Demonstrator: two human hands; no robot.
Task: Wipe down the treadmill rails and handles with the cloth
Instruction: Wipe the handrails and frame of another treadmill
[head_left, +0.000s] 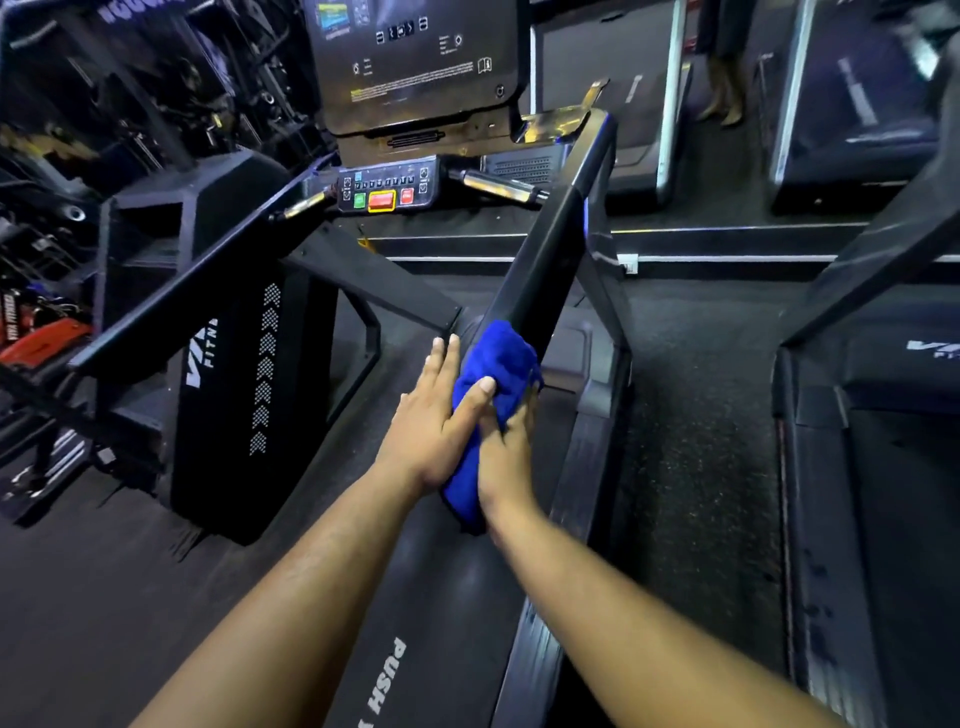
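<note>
Both hands, left (434, 421) and right (506, 457), closed on the cloth (493, 364) at the rail's (556, 249) near end; rail runs ahead, up-right

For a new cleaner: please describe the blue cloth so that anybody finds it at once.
Find the treadmill console, then follow the right handrail down to its near end. There both hands press the cloth around it: the only bright blue thing among black parts.
</note>
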